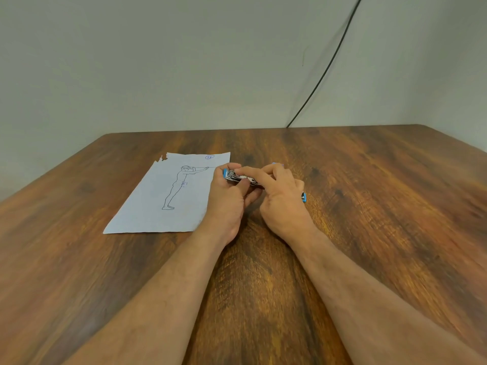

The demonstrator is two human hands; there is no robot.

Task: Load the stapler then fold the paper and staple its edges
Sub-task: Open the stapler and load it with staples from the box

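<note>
1. On a dark, streaked wooden table (369,206), two bare forearms reach forward from the near edge.
2. Mid-table, the left hand (226,198) curls around a blue and silver stapler (237,177), lifted just above the wood.
3. The right hand (282,198) rests its extended index finger along the stapler's metal top.
4. The stapler's long axis runs left to right, slanting slightly nearer on the right.
5. Left of the hands lies a flat paper (168,196) bearing a line-drawn standing figure.
6. Beyond, a pale wall (158,61) with a black cable (326,72).
</note>
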